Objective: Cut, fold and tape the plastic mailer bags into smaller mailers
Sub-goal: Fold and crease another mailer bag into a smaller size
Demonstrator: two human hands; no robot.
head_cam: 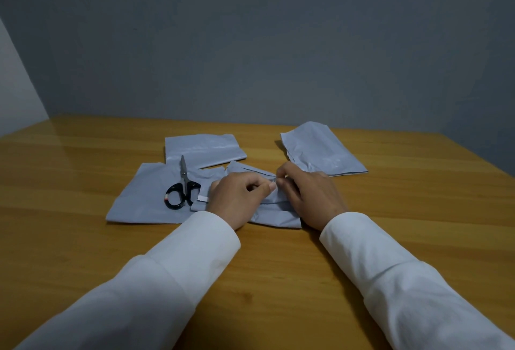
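A small grey mailer piece (274, 214) lies on the wooden table (83, 177) under both hands. My left hand (238, 196) and my right hand (308, 195) meet over it, fingers curled, pinching a thin white strip (274, 184) at the piece's upper edge. The strip's other end (203, 198) shows white beside my left hand. Black-handled scissors (181, 189) lie shut on a larger grey mailer sheet (145, 199) to the left.
A folded grey mailer (202, 149) lies behind the scissors. Another grey mailer (320, 149) lies at the back right. A grey wall stands behind the table's far edge.
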